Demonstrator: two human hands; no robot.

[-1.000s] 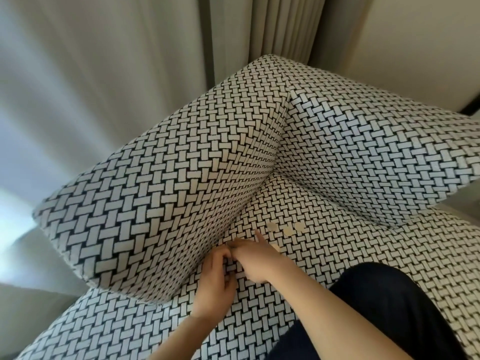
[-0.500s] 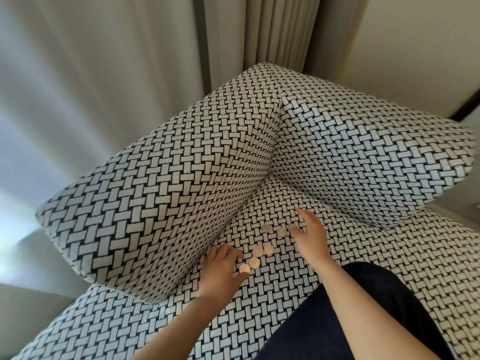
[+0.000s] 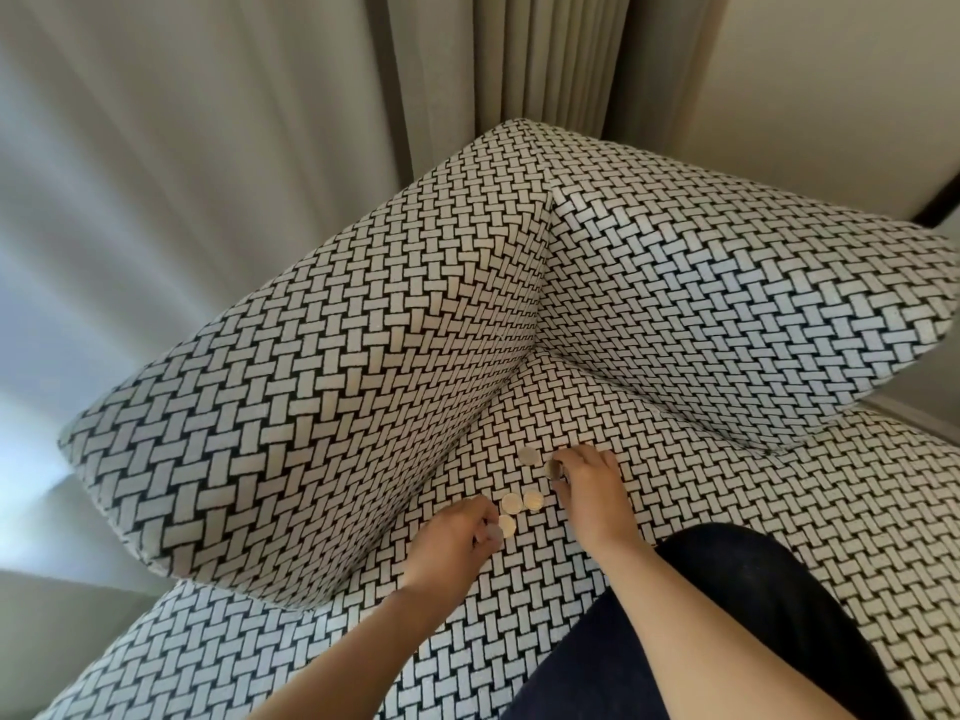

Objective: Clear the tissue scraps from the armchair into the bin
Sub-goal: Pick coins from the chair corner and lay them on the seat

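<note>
the left hand (image 3: 447, 543) and right hand (image 3: 592, 491) each pinch one coin-like disc (image 3: 553, 469), with loose discs (image 3: 511, 504) lying on the armchair seat (image 3: 727, 511) near the crease under the armrest (image 3: 311, 407), where a clumsy nudge could bury them.

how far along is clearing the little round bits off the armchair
Done: nothing visibly binned; no bin in view. In hand: the right hand pinches a round piece, the left hand seems to grip a second piece. Left: four loose pieces lie on the armchair seat between them.
</note>
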